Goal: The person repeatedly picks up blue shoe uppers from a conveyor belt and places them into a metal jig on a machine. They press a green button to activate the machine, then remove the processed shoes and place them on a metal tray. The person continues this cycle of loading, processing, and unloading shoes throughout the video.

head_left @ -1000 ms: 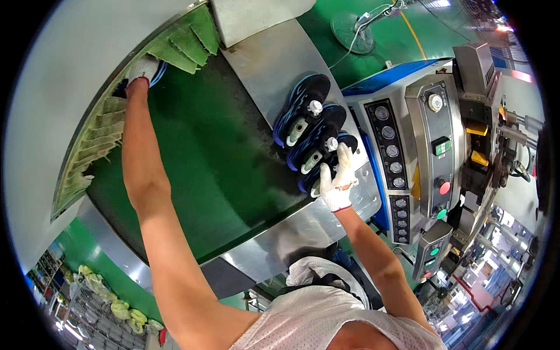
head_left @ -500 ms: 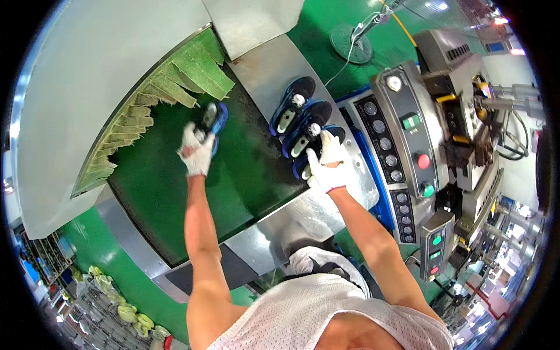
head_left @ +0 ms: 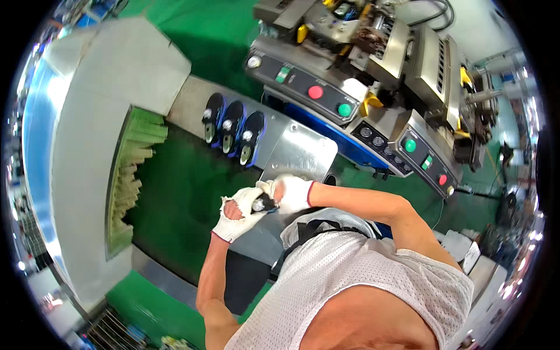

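Close to my body, a dark shoe [head_left: 266, 203] with a whitish patch is held between both hands over the near edge of the conveyor. My left hand [head_left: 236, 214], in a white glove with an opening at the back, grips one side of it. My right hand [head_left: 295, 193], gloved too and a little blurred, closes on the other side. Much of this shoe is hidden by the gloves. Beyond my hands, three black-and-blue shoes stand in a row on the metal plate: the left shoe [head_left: 213, 112], the middle shoe [head_left: 232, 123] and the right shoe [head_left: 253, 135].
The dark green conveyor belt [head_left: 175, 192] runs under green fabric flaps [head_left: 133, 169] into a large pale machine housing [head_left: 87, 146] on the left. A press machine with a button panel [head_left: 306, 87] stands at the far right, with a second button panel [head_left: 426, 157] nearer.
My left hand has left the belt by the flaps and come toward my body. My right hand has left the shoes on the plate; both now hold one shoe. The view has turned.
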The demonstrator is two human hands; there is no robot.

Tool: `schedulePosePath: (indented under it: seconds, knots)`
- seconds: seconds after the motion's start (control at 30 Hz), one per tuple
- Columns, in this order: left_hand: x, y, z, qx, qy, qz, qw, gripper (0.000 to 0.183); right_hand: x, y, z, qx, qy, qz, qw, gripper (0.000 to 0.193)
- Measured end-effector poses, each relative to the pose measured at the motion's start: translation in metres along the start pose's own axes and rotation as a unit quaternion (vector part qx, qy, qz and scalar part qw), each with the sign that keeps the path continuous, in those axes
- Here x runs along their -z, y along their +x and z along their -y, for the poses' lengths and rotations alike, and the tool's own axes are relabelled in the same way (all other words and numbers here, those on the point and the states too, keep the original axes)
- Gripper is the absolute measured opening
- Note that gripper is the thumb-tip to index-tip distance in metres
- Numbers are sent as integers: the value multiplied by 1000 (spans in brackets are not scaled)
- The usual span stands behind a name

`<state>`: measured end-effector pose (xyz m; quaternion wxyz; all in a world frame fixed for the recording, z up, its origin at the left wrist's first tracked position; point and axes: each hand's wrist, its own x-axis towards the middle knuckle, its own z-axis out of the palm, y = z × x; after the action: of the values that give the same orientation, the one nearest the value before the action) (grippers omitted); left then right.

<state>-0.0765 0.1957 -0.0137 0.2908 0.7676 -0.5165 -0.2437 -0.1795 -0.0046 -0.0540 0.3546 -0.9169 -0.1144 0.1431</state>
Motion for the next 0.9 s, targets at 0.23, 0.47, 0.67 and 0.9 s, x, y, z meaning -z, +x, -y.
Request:
schedulePosePath:
  seconds: [0.23, 0.47, 0.67, 0.9]
  knots:
    - [66, 172, -105, -195, 85, 82, 974, 62, 106, -111, -29, -233, 248, -105, 934, 80]
    - [79, 387, -154, -150, -7, -148, 978, 46, 136, -238, -51, -81, 773, -274, 567, 70]
    - [30, 593, -108, -64, 94, -146, 983, 66, 160, -277, -76, -80, 808, -373, 449, 69]
    - [-29, 700, -89, 61, 174, -192, 964, 69, 158, -309, -88, -76, 724, -457, 511, 69]
